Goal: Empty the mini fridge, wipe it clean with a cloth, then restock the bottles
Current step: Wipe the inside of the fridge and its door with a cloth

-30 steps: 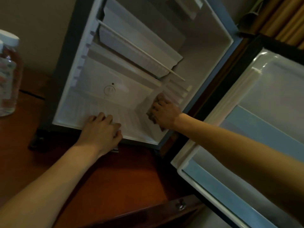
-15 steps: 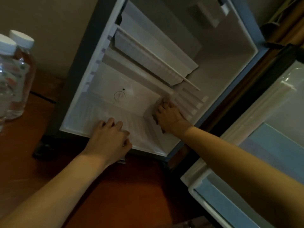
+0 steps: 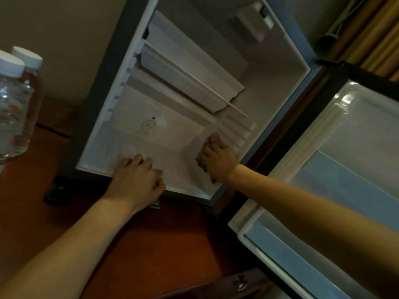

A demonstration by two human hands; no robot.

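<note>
STEP wiping mini fridge (image 3: 287, 87) floor, emptied | right hand (image 3: 219, 162) clutching cloth (image 3: 212, 140) in back-right corner | left hand (image 3: 138, 178) flat, bracing front lip | bottles (image 3: 15, 104) out on tabletop (image 3: 151, 244) | ADVICE press into corner seam, overlapping strokes forward

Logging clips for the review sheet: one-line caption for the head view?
Right hand presses a cloth into the emptied mini fridge corner; left hand braces on its floor, bottles aside.

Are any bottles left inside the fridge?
No, the fridge interior holds none; two bottles stand outside on its left.
</note>
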